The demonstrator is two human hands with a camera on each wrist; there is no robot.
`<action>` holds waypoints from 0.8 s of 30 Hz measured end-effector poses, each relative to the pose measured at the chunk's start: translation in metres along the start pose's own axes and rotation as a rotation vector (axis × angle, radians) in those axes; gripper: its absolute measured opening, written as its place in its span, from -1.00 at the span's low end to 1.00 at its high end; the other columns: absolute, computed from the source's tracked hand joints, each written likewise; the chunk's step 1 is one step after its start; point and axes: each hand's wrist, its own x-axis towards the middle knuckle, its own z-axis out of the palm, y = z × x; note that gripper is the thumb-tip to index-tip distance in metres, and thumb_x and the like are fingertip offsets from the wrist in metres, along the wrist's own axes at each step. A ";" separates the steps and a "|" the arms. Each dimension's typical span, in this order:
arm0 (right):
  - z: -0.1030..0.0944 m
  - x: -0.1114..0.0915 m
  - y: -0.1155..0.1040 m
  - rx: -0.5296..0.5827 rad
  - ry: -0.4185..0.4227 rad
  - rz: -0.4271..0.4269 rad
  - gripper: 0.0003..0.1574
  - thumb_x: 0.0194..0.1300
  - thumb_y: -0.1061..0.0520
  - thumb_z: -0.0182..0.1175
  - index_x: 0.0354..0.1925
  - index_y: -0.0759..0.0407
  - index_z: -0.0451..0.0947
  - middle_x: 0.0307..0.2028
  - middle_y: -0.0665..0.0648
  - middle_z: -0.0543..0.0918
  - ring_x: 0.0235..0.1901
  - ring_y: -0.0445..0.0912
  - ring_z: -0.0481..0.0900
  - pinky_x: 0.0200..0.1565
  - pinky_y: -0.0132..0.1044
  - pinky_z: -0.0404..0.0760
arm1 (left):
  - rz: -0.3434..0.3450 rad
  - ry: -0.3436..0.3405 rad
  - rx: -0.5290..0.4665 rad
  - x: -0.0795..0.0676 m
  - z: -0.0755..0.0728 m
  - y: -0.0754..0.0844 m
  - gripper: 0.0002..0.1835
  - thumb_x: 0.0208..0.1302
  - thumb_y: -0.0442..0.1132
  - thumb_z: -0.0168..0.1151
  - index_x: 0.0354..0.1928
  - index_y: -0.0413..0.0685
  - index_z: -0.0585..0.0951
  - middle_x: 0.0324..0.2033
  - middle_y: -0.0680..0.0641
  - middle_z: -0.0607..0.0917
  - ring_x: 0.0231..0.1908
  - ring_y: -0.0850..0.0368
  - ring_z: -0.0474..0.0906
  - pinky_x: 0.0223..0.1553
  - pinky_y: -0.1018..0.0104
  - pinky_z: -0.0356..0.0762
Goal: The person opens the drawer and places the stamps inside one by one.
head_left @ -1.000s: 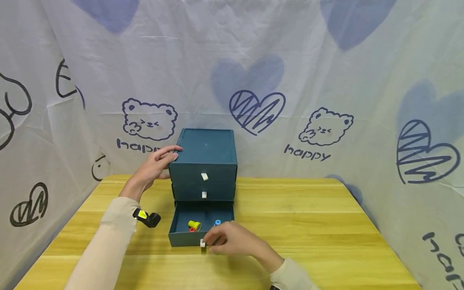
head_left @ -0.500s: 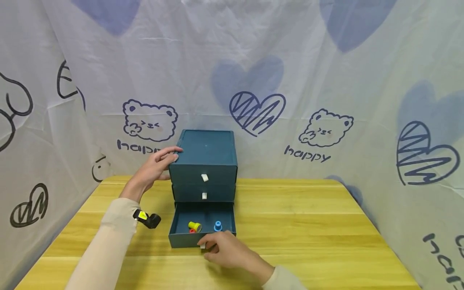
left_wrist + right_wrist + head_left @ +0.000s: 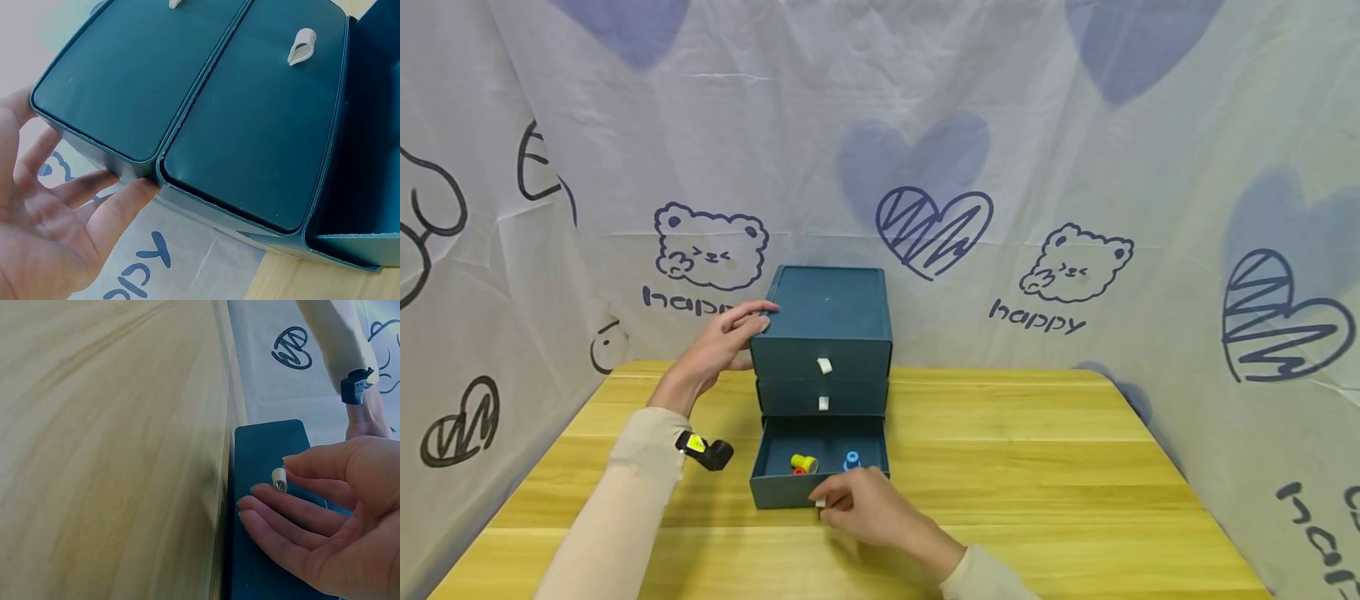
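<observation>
A dark teal three-drawer box (image 3: 827,304) stands on the table with its bottom drawer (image 3: 775,493) pulled out. Inside that drawer lie a yellow stamp-like piece (image 3: 805,463), a small red piece (image 3: 799,472) and a blue piece (image 3: 852,460). My left hand (image 3: 718,343) steadies the box's left side, fingertips at its upper edge and thumb near the seam between the upper drawers (image 3: 125,75). My right hand (image 3: 331,512) is at the bottom drawer's white pull tab (image 3: 279,480). Its thumb and fingers are loosely bent around the uncompressed tab.
The wooden table (image 3: 1037,467) extends to both sides of the box. A white cloth (image 3: 940,100) with hearts and bear drawings hangs behind and at the sides. The upper two drawers are closed, each with a white tab (image 3: 825,365). A black wrist camera (image 3: 703,451) sits on the left sleeve.
My right hand has moved slightly left and down from the drawer's front rim to around its tab, uncovering the blue piece. My left hand and the drawer have stayed put.
</observation>
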 end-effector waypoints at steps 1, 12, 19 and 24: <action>0.000 0.000 0.000 -0.005 0.005 -0.004 -0.74 0.30 0.28 0.38 -0.03 0.19 0.78 -0.26 0.03 0.83 -0.30 -0.38 0.72 -0.19 -0.60 0.64 | 0.000 0.000 0.001 0.000 0.000 0.000 -0.44 0.62 0.08 -0.01 0.50 0.03 0.33 0.65 -0.16 -0.01 0.55 -0.50 0.03 0.32 -0.47 0.36; 0.001 0.008 0.001 -0.111 0.090 -0.049 -0.84 0.29 0.27 0.40 -0.16 0.14 0.82 -0.38 -0.04 0.83 -0.42 -0.44 0.64 -0.27 -0.59 0.60 | -0.005 -0.002 0.001 0.001 0.000 0.000 -0.44 0.62 0.08 -0.01 0.51 0.03 0.32 0.65 -0.16 0.00 0.55 -0.49 0.05 0.31 -0.46 0.37; 0.003 0.017 0.001 -0.242 0.137 -0.039 -0.86 0.31 0.22 0.40 -0.17 0.09 0.84 -0.40 -0.08 0.81 -0.48 -0.44 0.54 -0.36 -0.58 0.55 | -0.002 -0.001 0.010 0.001 -0.001 0.000 -0.44 0.62 0.08 -0.02 0.51 0.03 0.33 0.66 -0.15 -0.04 0.56 -0.51 -0.01 0.31 -0.49 0.34; 0.003 0.024 0.002 -0.283 0.178 -0.060 -0.86 0.30 0.25 0.40 -0.19 0.11 0.84 -0.39 -0.03 0.83 -0.47 -0.42 0.57 -0.39 -0.60 0.54 | -0.004 -0.002 0.012 0.000 0.000 0.001 -0.44 0.62 0.08 -0.02 0.51 0.04 0.32 0.66 -0.15 -0.04 0.56 -0.51 -0.01 0.32 -0.49 0.33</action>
